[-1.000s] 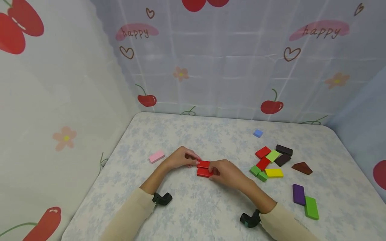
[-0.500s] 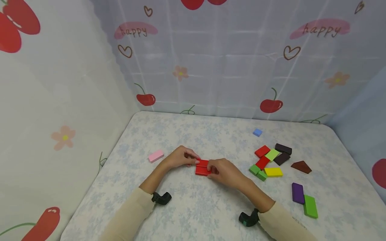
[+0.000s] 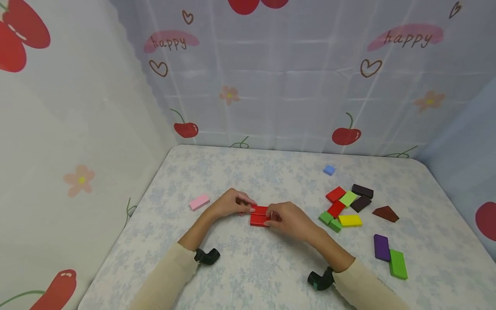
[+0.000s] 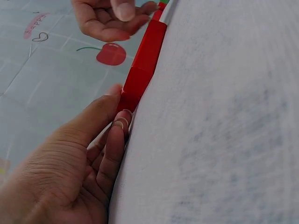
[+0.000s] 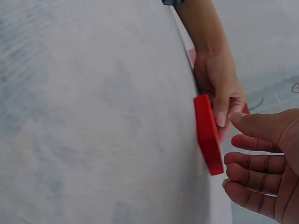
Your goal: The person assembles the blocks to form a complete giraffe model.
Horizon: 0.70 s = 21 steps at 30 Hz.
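Note:
Two flat red blocks lie side by side near the middle of the table, the far red block [image 3: 261,209] against the near red block [image 3: 257,221]. My left hand [image 3: 230,202] pinches their left end between thumb and fingertips; the left wrist view shows the thumb at the red edge [image 4: 142,60]. At the right end is my right hand [image 3: 291,220], overlapping the blocks in the head view. From the right wrist, its thumb and fingers [image 5: 254,163] look loosely bent, with a gap between them and the red block [image 5: 208,133].
A pink block [image 3: 199,202] lies left of the left hand. To the right is a cluster with a yellow block [image 3: 350,221], green blocks [image 3: 326,217] and black blocks [image 3: 362,191]. Beyond are a brown piece [image 3: 386,213], a purple block [image 3: 381,247] and a small blue block [image 3: 329,170].
The dark gap between the two red blocks has closed, so they now lie against each other. Both hands stay almost in place; the head view has shifted slightly.

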Each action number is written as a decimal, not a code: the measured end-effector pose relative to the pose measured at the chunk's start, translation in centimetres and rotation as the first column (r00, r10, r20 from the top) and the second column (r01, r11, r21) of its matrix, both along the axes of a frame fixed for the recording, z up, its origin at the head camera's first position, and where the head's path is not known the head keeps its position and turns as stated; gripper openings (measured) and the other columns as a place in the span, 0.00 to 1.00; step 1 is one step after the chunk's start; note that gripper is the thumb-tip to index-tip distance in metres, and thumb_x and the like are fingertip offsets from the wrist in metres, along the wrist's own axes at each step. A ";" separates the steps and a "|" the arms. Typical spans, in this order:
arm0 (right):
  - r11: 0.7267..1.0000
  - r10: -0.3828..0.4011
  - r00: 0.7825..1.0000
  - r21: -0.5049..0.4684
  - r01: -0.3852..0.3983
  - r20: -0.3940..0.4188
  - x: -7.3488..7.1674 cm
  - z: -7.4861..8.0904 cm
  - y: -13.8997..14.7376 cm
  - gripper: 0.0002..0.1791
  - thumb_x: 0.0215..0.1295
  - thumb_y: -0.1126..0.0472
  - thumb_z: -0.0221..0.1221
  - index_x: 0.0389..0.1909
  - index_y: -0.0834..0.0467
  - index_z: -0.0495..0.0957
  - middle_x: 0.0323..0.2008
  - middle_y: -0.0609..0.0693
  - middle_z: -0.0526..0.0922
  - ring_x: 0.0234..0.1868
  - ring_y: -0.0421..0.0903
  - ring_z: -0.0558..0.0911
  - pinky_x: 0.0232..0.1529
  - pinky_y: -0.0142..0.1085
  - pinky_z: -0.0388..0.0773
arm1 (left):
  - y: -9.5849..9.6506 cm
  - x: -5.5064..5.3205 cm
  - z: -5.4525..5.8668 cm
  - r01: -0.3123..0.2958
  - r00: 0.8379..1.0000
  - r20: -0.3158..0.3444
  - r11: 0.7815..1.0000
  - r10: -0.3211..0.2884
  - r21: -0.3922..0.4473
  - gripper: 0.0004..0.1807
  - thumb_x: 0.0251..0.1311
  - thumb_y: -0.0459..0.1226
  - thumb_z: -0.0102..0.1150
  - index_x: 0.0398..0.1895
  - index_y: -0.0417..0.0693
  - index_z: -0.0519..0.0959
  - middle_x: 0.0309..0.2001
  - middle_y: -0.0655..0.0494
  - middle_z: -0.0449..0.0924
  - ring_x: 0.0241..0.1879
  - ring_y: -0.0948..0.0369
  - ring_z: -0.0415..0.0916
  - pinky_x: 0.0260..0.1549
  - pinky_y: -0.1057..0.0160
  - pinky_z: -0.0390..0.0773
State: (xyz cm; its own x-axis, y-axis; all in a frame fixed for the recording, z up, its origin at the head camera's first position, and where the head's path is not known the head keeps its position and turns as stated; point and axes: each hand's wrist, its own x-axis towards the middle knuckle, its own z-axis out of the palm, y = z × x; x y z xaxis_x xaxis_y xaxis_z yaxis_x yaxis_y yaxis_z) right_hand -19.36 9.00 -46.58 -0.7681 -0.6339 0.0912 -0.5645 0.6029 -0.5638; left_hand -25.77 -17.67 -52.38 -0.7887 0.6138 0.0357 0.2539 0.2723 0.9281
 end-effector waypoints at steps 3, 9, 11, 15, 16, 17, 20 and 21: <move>0.998 -0.048 0.998 -0.028 0.047 -0.034 -0.3 1.5 1.1 0.07 0.64 0.58 0.70 0.40 0.56 0.84 0.25 0.40 0.77 0.25 0.37 0.73 0.27 0.32 0.74 | 0.0 0.1 0.1 0.002 1.000 -0.007 1.000 -0.002 0.002 0.12 0.59 0.38 0.74 0.46 0.50 0.90 0.34 0.54 0.87 0.22 0.59 0.78 0.27 0.62 0.80; 0.983 -0.167 0.977 -0.101 0.154 -0.131 -1.9 3.6 5.3 0.09 0.64 0.60 0.70 0.42 0.57 0.85 0.26 0.41 0.80 0.28 0.40 0.77 0.29 0.33 0.77 | 0.0 0.3 0.2 0.025 1.000 -0.007 1.000 -0.025 0.009 0.12 0.59 0.36 0.74 0.47 0.48 0.89 0.32 0.53 0.86 0.24 0.61 0.77 0.28 0.64 0.78; 0.975 -0.202 0.967 -0.126 0.184 -0.154 -2.6 4.0 7.0 0.09 0.64 0.61 0.70 0.42 0.59 0.85 0.27 0.43 0.81 0.29 0.41 0.78 0.29 0.34 0.77 | -0.1 0.3 0.3 0.032 0.999 -0.008 0.999 -0.032 0.010 0.12 0.59 0.36 0.74 0.47 0.48 0.89 0.33 0.53 0.86 0.24 0.61 0.77 0.29 0.65 0.78; 0.954 -0.287 0.944 -0.143 0.265 -0.164 -3.8 4.5 10.0 0.10 0.66 0.61 0.69 0.44 0.61 0.85 0.31 0.48 0.83 0.32 0.45 0.81 0.31 0.36 0.78 | -0.1 0.3 0.4 0.033 0.999 -0.013 0.999 -0.033 0.008 0.13 0.58 0.36 0.74 0.47 0.48 0.89 0.34 0.53 0.86 0.26 0.61 0.77 0.29 0.65 0.78; 0.947 -0.310 0.937 -0.143 0.289 -0.161 -4.0 4.6 10.7 0.10 0.66 0.60 0.68 0.44 0.61 0.84 0.32 0.50 0.84 0.33 0.47 0.81 0.32 0.36 0.79 | -0.1 0.3 0.4 0.032 0.999 -0.013 0.999 -0.032 0.006 0.12 0.58 0.36 0.74 0.47 0.48 0.89 0.34 0.53 0.86 0.27 0.61 0.77 0.30 0.65 0.78; 0.940 -0.331 0.930 -0.140 0.311 -0.157 -4.2 4.7 11.3 0.11 0.66 0.60 0.68 0.44 0.62 0.84 0.33 0.51 0.84 0.34 0.48 0.82 0.32 0.36 0.79 | -0.1 0.3 0.4 0.030 0.999 -0.014 1.000 -0.030 0.003 0.12 0.58 0.36 0.74 0.47 0.48 0.89 0.34 0.54 0.86 0.27 0.61 0.77 0.30 0.65 0.78; 0.921 -0.383 0.912 -0.132 0.366 -0.145 -4.6 4.8 13.1 0.12 0.66 0.60 0.68 0.45 0.63 0.84 0.35 0.55 0.85 0.36 0.52 0.82 0.33 0.36 0.80 | -0.1 0.3 0.4 0.026 1.000 -0.014 1.000 -0.026 -0.005 0.12 0.58 0.36 0.74 0.46 0.49 0.90 0.34 0.54 0.86 0.27 0.62 0.77 0.30 0.66 0.77; 0.916 -0.396 0.907 -0.127 0.380 -0.141 -4.7 4.7 13.7 0.12 0.66 0.60 0.68 0.46 0.63 0.84 0.36 0.56 0.85 0.36 0.53 0.82 0.33 0.36 0.79 | -0.1 0.3 0.4 0.026 1.000 -0.015 1.000 -0.026 -0.006 0.12 0.58 0.36 0.74 0.46 0.49 0.90 0.34 0.54 0.85 0.27 0.62 0.76 0.30 0.66 0.77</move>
